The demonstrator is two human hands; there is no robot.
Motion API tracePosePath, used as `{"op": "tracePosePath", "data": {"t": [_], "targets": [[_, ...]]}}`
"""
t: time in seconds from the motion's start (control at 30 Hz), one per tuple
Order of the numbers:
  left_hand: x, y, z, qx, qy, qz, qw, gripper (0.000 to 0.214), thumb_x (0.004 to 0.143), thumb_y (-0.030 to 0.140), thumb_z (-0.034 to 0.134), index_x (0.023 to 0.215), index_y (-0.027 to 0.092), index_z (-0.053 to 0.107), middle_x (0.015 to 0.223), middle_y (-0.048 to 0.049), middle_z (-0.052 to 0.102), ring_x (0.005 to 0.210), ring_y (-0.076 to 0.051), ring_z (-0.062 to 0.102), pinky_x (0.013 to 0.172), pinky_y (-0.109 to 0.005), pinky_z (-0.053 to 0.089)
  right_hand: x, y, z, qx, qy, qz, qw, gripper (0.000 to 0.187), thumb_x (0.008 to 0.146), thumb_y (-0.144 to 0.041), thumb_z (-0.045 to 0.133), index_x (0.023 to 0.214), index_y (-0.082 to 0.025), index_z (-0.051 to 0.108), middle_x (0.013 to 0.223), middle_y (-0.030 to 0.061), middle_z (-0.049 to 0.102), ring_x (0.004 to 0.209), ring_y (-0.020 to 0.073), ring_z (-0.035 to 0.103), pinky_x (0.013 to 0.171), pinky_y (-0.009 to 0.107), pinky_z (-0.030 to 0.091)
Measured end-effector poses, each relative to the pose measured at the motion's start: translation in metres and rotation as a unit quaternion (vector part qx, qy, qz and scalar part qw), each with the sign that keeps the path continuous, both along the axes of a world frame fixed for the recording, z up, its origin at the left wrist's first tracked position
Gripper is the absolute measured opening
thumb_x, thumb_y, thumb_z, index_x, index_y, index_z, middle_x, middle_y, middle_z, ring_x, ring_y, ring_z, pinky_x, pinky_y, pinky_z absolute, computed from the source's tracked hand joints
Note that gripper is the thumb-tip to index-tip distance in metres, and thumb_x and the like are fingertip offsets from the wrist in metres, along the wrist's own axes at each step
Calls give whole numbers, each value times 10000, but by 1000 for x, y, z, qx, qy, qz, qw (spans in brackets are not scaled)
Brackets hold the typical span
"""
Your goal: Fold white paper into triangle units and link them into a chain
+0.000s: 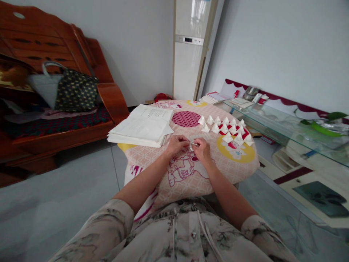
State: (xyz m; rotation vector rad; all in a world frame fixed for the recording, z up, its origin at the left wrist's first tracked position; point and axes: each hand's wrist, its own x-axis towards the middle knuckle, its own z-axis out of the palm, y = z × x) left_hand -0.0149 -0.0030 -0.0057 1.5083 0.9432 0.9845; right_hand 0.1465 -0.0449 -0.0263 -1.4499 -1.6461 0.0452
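Observation:
Both hands meet above the middle of the cloth-covered table (160,183). My left hand (177,143) has its fingers closed on the left side of a small piece of folded white paper (191,145). On the other side, my right hand (202,148) pinches the same piece between thumb and fingers. Its exact shape is partly hidden by the fingertips. To the right stand several small white folded-paper pyramids (227,137) in rough rows. A thick stack of white paper sheets (141,125), some with printed text, lies beyond my left hand.
A glass-topped cabinet (283,127) runs along the right, holding metal tins (251,92) and a green bowl (327,128). A wooden sofa (111,100) with a dark patterned bag (77,90) is at left. A tall white air conditioner (188,65) stands behind the table.

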Motion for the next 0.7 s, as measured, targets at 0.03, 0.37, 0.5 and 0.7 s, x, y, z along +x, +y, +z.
{"op": "tracePosePath", "data": {"t": [0.03, 0.37, 0.5, 0.7], "targets": [[0, 0, 0, -5, -9, -1, 1000, 96, 667, 224, 687, 690, 133, 669, 634, -13, 671, 539, -107, 582, 531, -214, 462, -1, 0, 0, 11, 0, 4, 1000, 116, 733, -105, 604, 703, -201, 663, 837, 80, 694, 819, 222, 638, 781, 327, 510], [-1, 4, -4, 77, 21, 4, 997, 107, 653, 179, 696, 748, 142, 667, 674, 10, 666, 581, -98, 585, 554, -196, 465, -2, -1, 1, 51, 4, 19, 999, 144, 731, -91, 580, 696, -216, 643, 874, 85, 682, 882, 237, 633, 845, 372, 528], [-2, 11, -9, 75, 32, 22, 996, 150, 625, 126, 657, 771, 150, 673, 664, 26, 649, 581, -95, 570, 548, -190, 445, -2, -3, 3, 51, 12, 19, 998, 156, 741, -97, 571, 655, -222, 611, 832, 76, 674, 830, 221, 631, 811, 352, 524], [-1, 15, -16, 72, 39, 49, 995, 132, 584, 81, 608, 690, 159, 616, 702, 25, 675, 605, -101, 587, 574, -194, 458, -2, -4, 4, 35, 34, 15, 999, 140, 739, -118, 569, 668, -218, 636, 861, 74, 688, 855, 223, 641, 820, 355, 527]]}}
